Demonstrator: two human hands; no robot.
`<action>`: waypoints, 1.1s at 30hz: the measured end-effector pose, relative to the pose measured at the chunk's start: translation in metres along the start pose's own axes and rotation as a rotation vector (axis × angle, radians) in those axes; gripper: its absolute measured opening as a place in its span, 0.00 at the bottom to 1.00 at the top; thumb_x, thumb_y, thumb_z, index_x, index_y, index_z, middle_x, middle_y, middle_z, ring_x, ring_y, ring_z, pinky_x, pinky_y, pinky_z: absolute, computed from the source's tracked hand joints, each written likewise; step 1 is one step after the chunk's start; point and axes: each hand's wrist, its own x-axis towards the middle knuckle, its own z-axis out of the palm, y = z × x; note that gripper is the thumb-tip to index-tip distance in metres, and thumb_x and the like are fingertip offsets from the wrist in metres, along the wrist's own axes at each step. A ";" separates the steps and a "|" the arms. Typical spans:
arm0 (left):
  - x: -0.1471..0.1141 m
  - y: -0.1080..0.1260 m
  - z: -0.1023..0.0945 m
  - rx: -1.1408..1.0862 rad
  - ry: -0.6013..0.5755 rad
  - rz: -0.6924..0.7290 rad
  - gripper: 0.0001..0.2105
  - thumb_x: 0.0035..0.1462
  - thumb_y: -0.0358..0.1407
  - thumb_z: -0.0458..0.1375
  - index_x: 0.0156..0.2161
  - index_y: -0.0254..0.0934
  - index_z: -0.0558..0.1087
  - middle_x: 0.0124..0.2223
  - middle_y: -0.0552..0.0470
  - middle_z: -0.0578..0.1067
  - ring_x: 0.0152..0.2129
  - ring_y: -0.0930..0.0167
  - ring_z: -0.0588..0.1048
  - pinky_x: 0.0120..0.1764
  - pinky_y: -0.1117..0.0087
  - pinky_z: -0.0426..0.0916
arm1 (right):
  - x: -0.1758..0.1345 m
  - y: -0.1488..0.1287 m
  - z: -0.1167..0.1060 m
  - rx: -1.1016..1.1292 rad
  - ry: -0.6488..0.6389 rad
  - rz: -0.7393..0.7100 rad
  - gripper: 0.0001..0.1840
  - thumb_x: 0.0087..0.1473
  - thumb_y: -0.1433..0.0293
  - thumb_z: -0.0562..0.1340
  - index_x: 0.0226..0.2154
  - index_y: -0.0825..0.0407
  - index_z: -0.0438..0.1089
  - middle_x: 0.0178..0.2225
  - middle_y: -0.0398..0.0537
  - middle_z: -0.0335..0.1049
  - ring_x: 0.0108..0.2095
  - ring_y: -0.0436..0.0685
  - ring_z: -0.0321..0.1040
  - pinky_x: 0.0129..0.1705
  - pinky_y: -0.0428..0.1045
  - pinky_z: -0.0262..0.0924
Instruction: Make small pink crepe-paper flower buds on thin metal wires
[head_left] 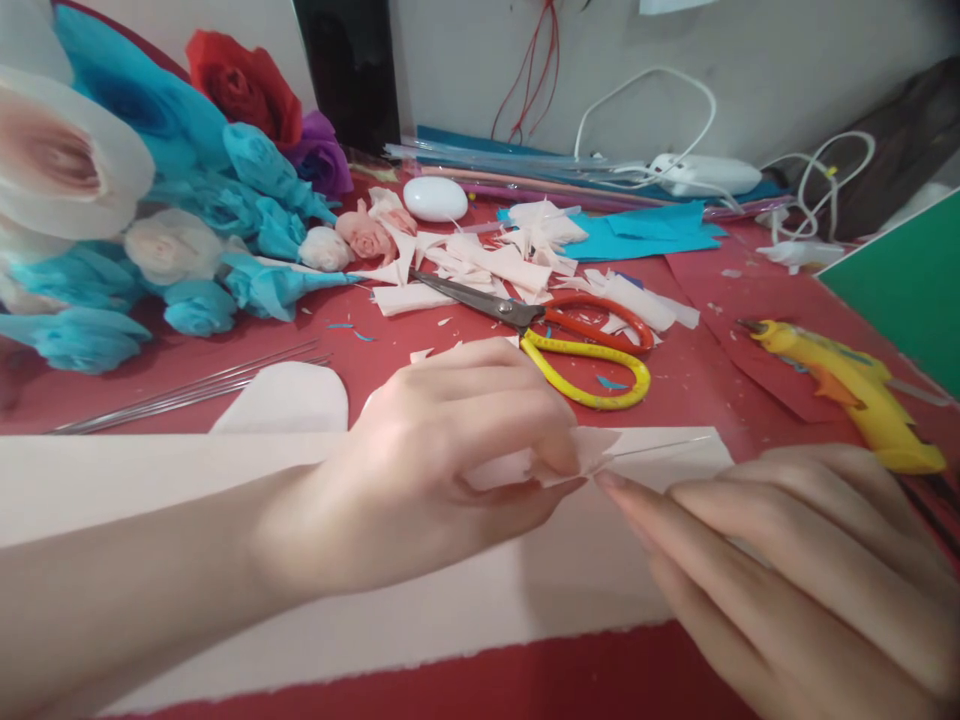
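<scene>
Left hand (457, 450) curled, pinching pale paper (598, 442); right hand (799, 545) angled inward just beside it, grip unclear

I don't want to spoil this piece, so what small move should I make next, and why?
I'd probably pinch the pale paper against the wire with your right hand: your left hand holds the paper, the wire juts out to the right, and your right fingers are close to that spot.
</scene>
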 end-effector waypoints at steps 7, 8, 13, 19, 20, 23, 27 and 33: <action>-0.001 0.002 0.000 0.055 -0.002 0.062 0.09 0.47 0.20 0.55 0.24 0.36 0.68 0.26 0.53 0.74 0.27 0.72 0.72 0.32 0.71 0.68 | 0.002 0.001 0.000 0.011 -0.008 0.016 0.08 0.55 0.76 0.58 0.32 0.57 0.74 0.23 0.43 0.72 0.23 0.50 0.63 0.26 0.51 0.51; -0.001 0.002 -0.001 0.068 -0.002 0.081 0.09 0.47 0.20 0.54 0.25 0.35 0.68 0.27 0.53 0.74 0.27 0.73 0.72 0.32 0.71 0.68 | 0.001 0.001 0.000 0.010 -0.007 0.018 0.08 0.55 0.76 0.57 0.32 0.57 0.73 0.23 0.43 0.72 0.23 0.50 0.63 0.26 0.51 0.51; -0.001 0.000 -0.002 0.086 0.004 0.109 0.10 0.47 0.18 0.53 0.26 0.34 0.69 0.29 0.51 0.75 0.28 0.73 0.71 0.32 0.70 0.68 | -0.001 0.000 0.003 0.023 0.056 0.041 0.09 0.53 0.76 0.57 0.29 0.58 0.73 0.22 0.45 0.72 0.21 0.49 0.61 0.25 0.50 0.49; -0.001 0.001 -0.002 0.060 0.005 0.132 0.08 0.45 0.18 0.55 0.26 0.31 0.71 0.29 0.50 0.75 0.28 0.71 0.72 0.32 0.70 0.68 | 0.002 -0.002 0.004 0.019 0.091 0.054 0.09 0.52 0.76 0.57 0.27 0.58 0.73 0.20 0.46 0.70 0.19 0.48 0.59 0.23 0.50 0.47; 0.000 0.001 -0.002 0.060 0.006 0.134 0.08 0.45 0.18 0.55 0.27 0.31 0.71 0.29 0.50 0.75 0.28 0.71 0.72 0.33 0.70 0.68 | 0.001 -0.001 0.005 0.017 0.088 0.054 0.09 0.52 0.76 0.56 0.27 0.58 0.73 0.20 0.46 0.70 0.19 0.49 0.59 0.24 0.50 0.47; 0.000 0.000 -0.002 0.060 0.013 0.148 0.08 0.45 0.18 0.55 0.27 0.31 0.71 0.29 0.49 0.75 0.28 0.71 0.72 0.33 0.70 0.68 | -0.001 0.000 0.005 0.029 0.070 0.036 0.09 0.52 0.75 0.56 0.30 0.57 0.73 0.21 0.46 0.70 0.20 0.49 0.59 0.26 0.51 0.49; 0.000 -0.001 -0.002 0.071 0.023 0.178 0.08 0.46 0.18 0.55 0.27 0.32 0.70 0.31 0.49 0.76 0.30 0.71 0.72 0.34 0.70 0.69 | -0.003 0.000 0.004 0.037 0.056 0.039 0.09 0.52 0.75 0.56 0.31 0.57 0.73 0.21 0.46 0.70 0.21 0.50 0.60 0.26 0.51 0.48; 0.000 -0.002 -0.001 0.082 0.015 0.185 0.10 0.47 0.18 0.53 0.28 0.35 0.69 0.32 0.50 0.76 0.31 0.71 0.72 0.36 0.71 0.69 | 0.000 -0.002 0.003 0.019 0.040 0.060 0.09 0.52 0.76 0.56 0.30 0.58 0.73 0.20 0.45 0.69 0.20 0.49 0.60 0.25 0.50 0.48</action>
